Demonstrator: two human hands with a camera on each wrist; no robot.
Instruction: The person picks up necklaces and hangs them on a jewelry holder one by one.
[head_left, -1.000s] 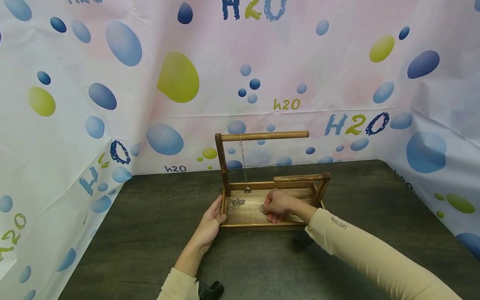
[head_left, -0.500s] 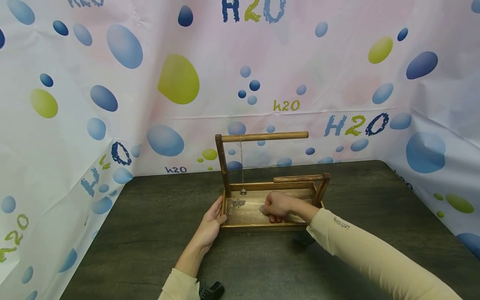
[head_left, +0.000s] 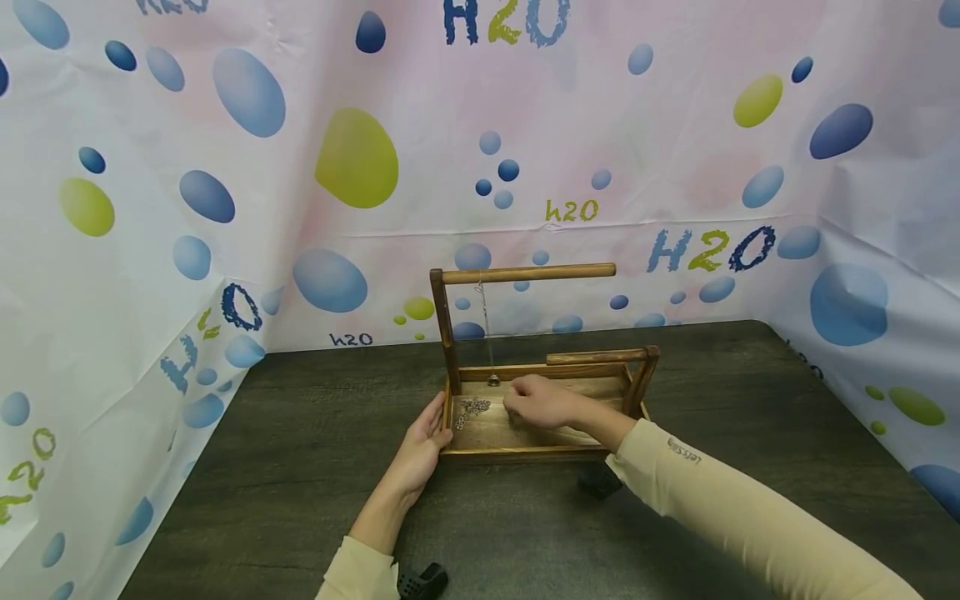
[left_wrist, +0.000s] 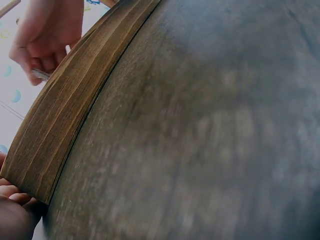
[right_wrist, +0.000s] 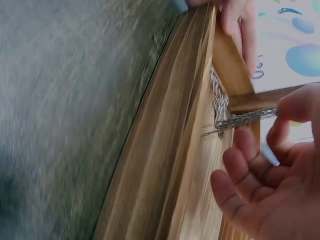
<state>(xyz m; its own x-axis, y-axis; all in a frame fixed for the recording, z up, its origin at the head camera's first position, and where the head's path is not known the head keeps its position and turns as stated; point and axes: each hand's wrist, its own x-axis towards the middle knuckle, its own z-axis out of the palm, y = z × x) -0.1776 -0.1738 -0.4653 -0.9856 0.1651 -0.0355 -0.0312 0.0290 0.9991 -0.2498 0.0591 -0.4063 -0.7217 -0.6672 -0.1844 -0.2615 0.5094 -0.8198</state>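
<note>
A wooden jewelry stand with a tray base [head_left: 525, 455] sits on the dark table. My left hand [head_left: 422, 442] holds the tray's left end, its thumb at the front corner and fingers along the outer side. Over the tray, my right hand [head_left: 546, 403] pinches a silver chain [right_wrist: 250, 117] between thumb and index finger; the other fingers are loosely bent. In the head view the hand hides this chain. Another silver chain [head_left: 472, 408] lies heaped at the tray's left. A thin chain with a pendant [head_left: 493, 380] hangs from the tall bar [head_left: 528, 273].
A lower wooden bar [head_left: 592, 358] on a short post [head_left: 642, 383] stands at the tray's right, close to the right forearm. Behind the table [head_left: 315, 450] hangs a white printed backdrop [head_left: 420, 225] with blue and green spots.
My right hand has risen and moved left inside the tray, lifting the chain off the tray's floor. The hanging pendant swings slightly. My left hand stays at the tray's end.
</note>
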